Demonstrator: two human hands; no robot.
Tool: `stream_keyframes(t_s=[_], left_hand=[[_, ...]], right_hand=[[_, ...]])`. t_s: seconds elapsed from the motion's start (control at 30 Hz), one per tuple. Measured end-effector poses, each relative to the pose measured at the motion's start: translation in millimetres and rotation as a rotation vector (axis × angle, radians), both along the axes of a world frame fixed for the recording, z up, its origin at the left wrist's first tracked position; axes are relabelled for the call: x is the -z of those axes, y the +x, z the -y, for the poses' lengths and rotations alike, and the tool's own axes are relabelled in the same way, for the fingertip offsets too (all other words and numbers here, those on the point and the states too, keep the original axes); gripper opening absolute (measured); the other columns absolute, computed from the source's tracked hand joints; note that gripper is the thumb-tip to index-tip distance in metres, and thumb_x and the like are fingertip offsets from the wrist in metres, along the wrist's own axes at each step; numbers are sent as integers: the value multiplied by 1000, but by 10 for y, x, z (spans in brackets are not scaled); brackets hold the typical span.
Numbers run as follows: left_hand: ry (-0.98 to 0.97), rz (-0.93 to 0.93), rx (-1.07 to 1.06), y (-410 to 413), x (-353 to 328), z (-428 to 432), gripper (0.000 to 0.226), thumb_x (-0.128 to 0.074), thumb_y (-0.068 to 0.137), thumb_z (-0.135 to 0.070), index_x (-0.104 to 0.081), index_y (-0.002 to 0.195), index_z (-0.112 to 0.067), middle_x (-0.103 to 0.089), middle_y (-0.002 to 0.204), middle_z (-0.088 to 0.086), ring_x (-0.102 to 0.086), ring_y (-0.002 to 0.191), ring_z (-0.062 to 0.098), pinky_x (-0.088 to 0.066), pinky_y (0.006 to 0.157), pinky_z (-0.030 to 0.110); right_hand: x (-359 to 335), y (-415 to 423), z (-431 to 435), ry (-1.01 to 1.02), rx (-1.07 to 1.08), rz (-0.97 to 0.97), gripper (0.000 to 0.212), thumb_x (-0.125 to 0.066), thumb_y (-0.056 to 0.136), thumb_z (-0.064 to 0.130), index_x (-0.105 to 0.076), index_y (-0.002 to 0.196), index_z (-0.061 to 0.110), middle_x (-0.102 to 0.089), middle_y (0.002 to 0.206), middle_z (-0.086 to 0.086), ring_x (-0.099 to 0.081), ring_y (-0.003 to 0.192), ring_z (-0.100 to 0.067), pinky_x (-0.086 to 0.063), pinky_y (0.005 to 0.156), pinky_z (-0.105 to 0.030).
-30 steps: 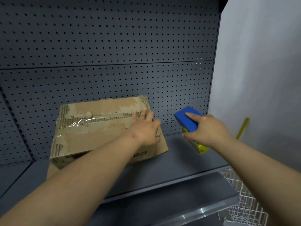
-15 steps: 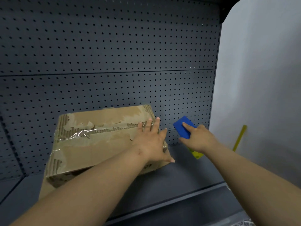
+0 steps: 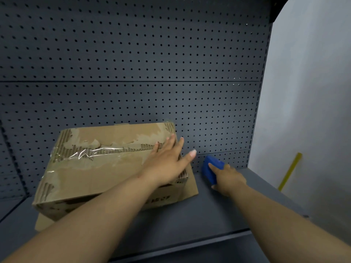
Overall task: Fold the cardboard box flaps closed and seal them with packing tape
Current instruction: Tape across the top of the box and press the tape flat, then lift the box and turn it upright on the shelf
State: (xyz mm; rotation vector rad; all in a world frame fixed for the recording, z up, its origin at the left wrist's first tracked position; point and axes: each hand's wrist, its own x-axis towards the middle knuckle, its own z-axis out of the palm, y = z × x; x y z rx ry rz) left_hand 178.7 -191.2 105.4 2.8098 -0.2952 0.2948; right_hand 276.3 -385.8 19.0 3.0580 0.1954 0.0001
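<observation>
Fig.: cardboard box [image 3: 106,168] on shelf [image 3: 209,215], flaps down, clear tape [image 3: 89,153] over seam | my left hand [image 3: 167,166] spread flat on its right end | my right hand [image 3: 228,179] gripping blue dispenser [image 3: 210,168] just beside it | risk: new tape may peel off the torn facing.

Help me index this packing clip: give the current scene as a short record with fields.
box: cardboard box on dark shelf, top flaps closed
tape: clear tape along the top seam, running over the left end
left: left hand flat on the box top's right end, fingers straight
right: right hand holds blue tape dispenser, right of the box, apart from it
backdrop: pegboard
</observation>
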Motion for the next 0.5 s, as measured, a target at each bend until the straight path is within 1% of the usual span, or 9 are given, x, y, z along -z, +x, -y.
stream_keyframes(t_s=[0.1, 0.13, 0.17, 0.23, 0.3, 0.37, 0.4, 0.43, 0.5], left_hand=[[-274, 117, -46, 6, -4, -22, 67, -19, 91, -60, -21, 147, -22, -9, 158, -3, -7, 145, 14, -8, 114, 31], [-317, 172, -74, 12, 3, -33, 64, -22, 93, -56, -33, 143, -19, -22, 152, 0, -18, 142, 17, -16, 112, 29], [-335, 230, -112, 20, 14, -41, 59, -24, 94, -52, -44, 135, -15, -35, 141, 2, -29, 135, 18, -21, 109, 29], [-308, 316, -203, 38, 30, -43, 52, -26, 96, -47, -59, 117, -13, -45, 116, 0, -38, 123, 17, -23, 108, 31], [-223, 334, -264, 34, 33, -31, 50, -24, 96, -46, -64, 108, -18, -50, 110, -3, -40, 119, 13, -19, 110, 37], [-194, 305, -274, 2, 13, -26, 48, -23, 97, -45, -64, 104, -22, -51, 108, -9, -42, 117, 9, -15, 111, 41], [-206, 286, -260, -20, -10, -43, 47, -23, 97, -45, -64, 104, -22, -50, 105, -11, -44, 115, 9, -17, 111, 42], [-223, 268, -237, -40, -42, -77, 47, -23, 98, -44, -63, 105, -20, -50, 104, -10, -46, 113, 11, -22, 109, 42], [-254, 231, -193, -93, -128, -185, 46, -26, 98, -43, -61, 112, -16, -57, 110, -4, -50, 110, 15, -34, 102, 38]], right_hand=[[146, 3, -35, -70, -38, 33, 85, -56, 87, 40, 0, 149, 29, -33, 142, -17, -39, 126, -32, -40, 95, -42], [202, 10, -46, -102, -53, 62, 85, -56, 88, 39, 1, 149, 27, -35, 140, -16, -40, 125, -31, -40, 95, -40], [257, 20, -48, -142, -71, 96, 84, -54, 89, 39, 2, 149, 27, -37, 139, -15, -40, 124, -30, -39, 95, -39], [359, 34, -30, -194, -102, 122, 80, -48, 91, 44, 5, 149, 29, -35, 141, -13, -36, 126, -30, -34, 99, -40], [364, 29, -14, -210, -83, 51, 76, -37, 91, 56, 8, 148, 34, -29, 147, -13, -31, 132, -31, -27, 105, -43], [210, -16, -72, -189, -33, -3, 68, -24, 91, 61, 3, 148, 37, -24, 151, -15, -26, 135, -34, -19, 110, -45], [76, -34, -142, -75, 4, 21, 63, -20, 92, 59, -3, 148, 35, -25, 151, -16, -28, 135, -34, -17, 110, -46], [-95, -60, -232, 134, 26, 81, 60, -19, 94, 55, -11, 148, 32, -29, 149, -17, -32, 133, -34, -20, 109, -45], [-482, -134, -447, 796, 37, 127, 57, -23, 96, 49, -22, 148, 25, -31, 150, -13, -33, 133, -31, -25, 107, -42]])
